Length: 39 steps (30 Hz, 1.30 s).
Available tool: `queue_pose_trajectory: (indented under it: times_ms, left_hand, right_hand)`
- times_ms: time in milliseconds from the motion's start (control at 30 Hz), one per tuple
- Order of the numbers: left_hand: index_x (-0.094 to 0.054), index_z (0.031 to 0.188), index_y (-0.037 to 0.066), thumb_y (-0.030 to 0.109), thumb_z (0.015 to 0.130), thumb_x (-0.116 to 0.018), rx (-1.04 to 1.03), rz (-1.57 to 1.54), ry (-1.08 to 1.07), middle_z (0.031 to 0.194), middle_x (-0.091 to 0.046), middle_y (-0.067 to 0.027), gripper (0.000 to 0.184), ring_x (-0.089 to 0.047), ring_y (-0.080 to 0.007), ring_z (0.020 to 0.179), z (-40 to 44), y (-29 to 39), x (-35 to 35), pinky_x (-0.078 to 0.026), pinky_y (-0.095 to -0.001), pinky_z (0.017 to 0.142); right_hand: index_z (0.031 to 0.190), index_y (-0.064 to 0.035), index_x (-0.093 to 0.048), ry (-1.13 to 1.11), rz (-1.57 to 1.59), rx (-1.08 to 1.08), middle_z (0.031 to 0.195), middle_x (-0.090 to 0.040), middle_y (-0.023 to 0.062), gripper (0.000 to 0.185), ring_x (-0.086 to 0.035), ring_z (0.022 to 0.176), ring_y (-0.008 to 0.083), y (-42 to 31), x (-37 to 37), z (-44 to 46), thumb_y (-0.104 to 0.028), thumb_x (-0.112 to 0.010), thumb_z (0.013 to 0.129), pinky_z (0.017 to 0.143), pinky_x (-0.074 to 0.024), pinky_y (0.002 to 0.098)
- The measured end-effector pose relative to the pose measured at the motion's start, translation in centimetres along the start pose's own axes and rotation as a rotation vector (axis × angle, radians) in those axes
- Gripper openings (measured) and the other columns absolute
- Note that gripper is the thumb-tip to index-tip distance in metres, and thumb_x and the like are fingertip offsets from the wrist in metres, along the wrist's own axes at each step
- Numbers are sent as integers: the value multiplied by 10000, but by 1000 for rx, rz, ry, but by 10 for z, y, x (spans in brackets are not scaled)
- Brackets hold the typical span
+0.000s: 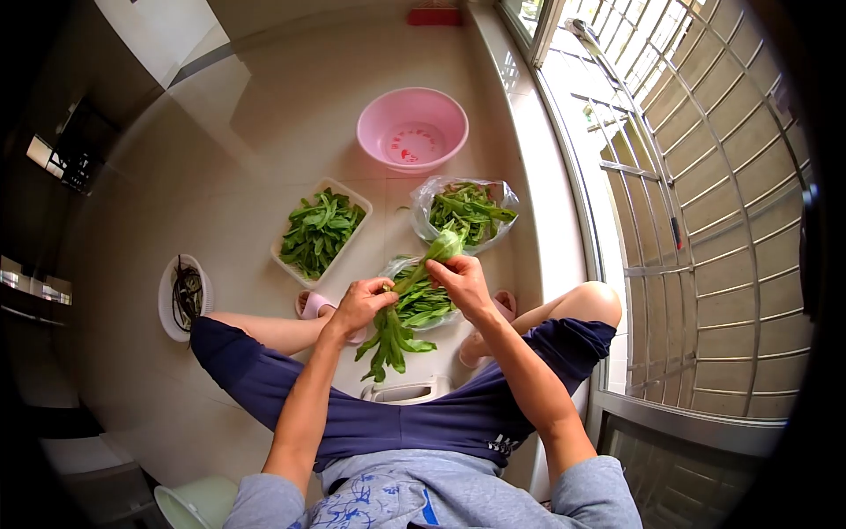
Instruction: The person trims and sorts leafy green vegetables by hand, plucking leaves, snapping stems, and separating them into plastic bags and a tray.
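A leafy green stalk [388, 342] is stretched between my two hands, its leaves hanging down toward my lap and its thick pale-green end pointing away from me. My left hand [359, 305] is closed around the stalk just above the leaves. Higher up, near the pale end, my right hand [460, 282] pinches it between thumb and fingers. Right below lies a plastic bag of long green leaves [425, 304], partly hidden by my hands. Beyond it, another clear bag of leafy greens [467, 210] sits open. A white rectangular basket [280, 257] full of green leaves stands to the left.
A pink basin [412, 104] stands on the tiled floor farther ahead. At far left is a white basket [167, 309] with dark, thin strands in it. A pale green bucket [189, 502] is at lower left. A window with metal bars [705, 238] runs along the right.
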<state>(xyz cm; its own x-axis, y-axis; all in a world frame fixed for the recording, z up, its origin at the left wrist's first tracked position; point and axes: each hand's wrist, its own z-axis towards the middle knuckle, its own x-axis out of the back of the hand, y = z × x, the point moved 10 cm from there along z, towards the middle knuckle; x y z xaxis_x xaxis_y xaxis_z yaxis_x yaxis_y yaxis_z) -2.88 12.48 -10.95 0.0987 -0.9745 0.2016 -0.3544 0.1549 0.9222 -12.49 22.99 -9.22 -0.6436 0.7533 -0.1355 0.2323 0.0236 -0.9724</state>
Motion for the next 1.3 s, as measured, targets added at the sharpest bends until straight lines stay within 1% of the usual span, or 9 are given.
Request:
queue_pose_trajectory:
  times_ms: [133,200,533,667,900,1000,1067,1133,1300]
  left_hand:
    - [-549,765,23,125,739,-526,-39,-33,58,638,-525,19,108,-449,-41,599,3,4,15,-355,-180,559]
    - [-546,754,7,134,722,-524,-84,53,102,579,-517,-2,133,-457,-56,552,4,12,24,-367,-197,521]
    - [-499,807,40,102,786,-480,-116,-429,220,702,-556,-35,69,-510,-87,667,4,15,58,-400,-206,608]
    - [-472,881,40,88,788,-501,-232,-765,250,688,-513,-29,108,-520,-117,663,9,11,50,-433,-233,625]
    - [-516,882,29,148,714,-619,3,-811,129,696,-512,-8,230,-450,-60,592,20,13,18,-371,-184,543]
    - [-536,885,34,230,716,-619,88,-732,94,707,-531,2,273,-448,-52,578,19,22,15,-350,-175,528]
    - [-555,867,40,267,720,-611,108,-607,93,702,-538,20,276,-448,-39,574,23,13,15,-328,-167,513]
    - [-573,819,44,234,700,-632,102,-392,-108,671,-536,33,233,-449,-28,584,24,21,-2,-318,-164,506]
    - [-581,801,30,129,697,-615,61,-440,-71,690,-560,16,148,-462,-35,571,26,24,-4,-346,-170,513]
  right_hand:
    - [700,39,-574,79,-538,312,527,-499,90,168,-464,481,102,-48,4,-10,-129,-589,701,476,-374,239]
    - [632,20,-553,38,-640,228,579,-498,181,157,-486,484,275,-41,4,-8,-135,-568,648,483,-392,320]
    - [670,-13,-548,138,-1009,604,656,-515,132,70,-515,650,281,-63,-2,-23,-79,-524,666,578,-433,361]
    - [703,-23,-539,134,-1034,675,686,-506,119,63,-510,669,265,-63,-18,-26,-58,-520,654,577,-434,352]
    - [697,-17,-526,-75,-1024,769,733,-499,100,63,-496,702,253,-55,-47,-36,-37,-512,639,609,-424,334]
    - [842,-55,-530,-170,-1059,706,808,-512,102,162,-507,760,267,-41,-50,-33,-49,-512,681,638,-432,341]
    - [790,-41,-535,-208,-1025,681,785,-510,102,129,-509,750,267,-39,-51,-33,-46,-504,665,635,-429,342]
    - [739,-28,-540,-244,-992,655,762,-508,102,100,-511,740,266,-41,-53,-34,-42,-497,649,632,-426,343]
    - [811,1,-555,-330,-817,547,762,-548,90,159,-543,703,231,-34,-48,-28,-80,-511,681,621,-435,325]
